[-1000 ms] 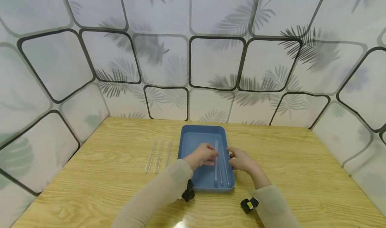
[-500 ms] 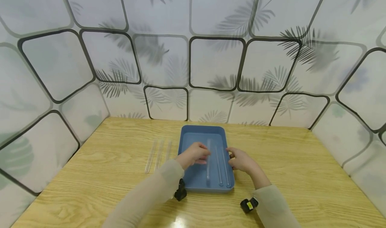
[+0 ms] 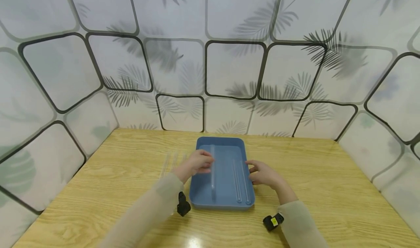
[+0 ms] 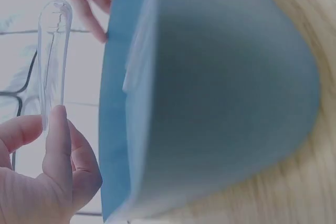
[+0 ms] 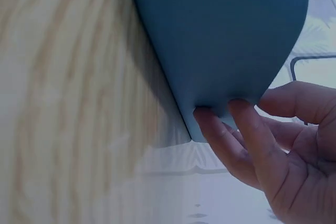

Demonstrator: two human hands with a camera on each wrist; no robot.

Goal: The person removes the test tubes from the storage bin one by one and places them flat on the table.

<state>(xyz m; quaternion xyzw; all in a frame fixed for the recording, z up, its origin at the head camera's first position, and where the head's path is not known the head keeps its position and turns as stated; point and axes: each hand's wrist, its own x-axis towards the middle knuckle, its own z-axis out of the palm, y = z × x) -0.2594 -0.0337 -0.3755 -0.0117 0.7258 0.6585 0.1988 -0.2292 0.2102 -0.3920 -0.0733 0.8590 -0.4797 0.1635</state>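
My left hand (image 3: 197, 162) pinches a clear test tube (image 3: 213, 175) upright over the left part of the blue tray (image 3: 226, 206). In the left wrist view, the rounded end of the test tube (image 4: 54, 17) rises above the thumb and finger of the left hand (image 4: 50, 161). Two more test tubes (image 3: 237, 184) lie side by side along the tray's right side. My right hand (image 3: 264, 175) holds the tray at its right wall. Seen from the right wrist, the right hand's fingers (image 5: 247, 129) press the outer wall, with another digit at the rim.
On the wooden table (image 3: 321, 189), left of the tray, several clear tubes (image 3: 165, 164) lie partly hidden behind the left forearm. A patterned cloth wall (image 3: 236, 69) closes off the back and sides. A black wrist camera (image 3: 273, 221) sits on the right wrist.
The left hand has carried its test tube leftward across the tray, away from the two lying tubes. Its forearm now covers more of the tubes on the table. The right hand has stayed at the tray's wall.
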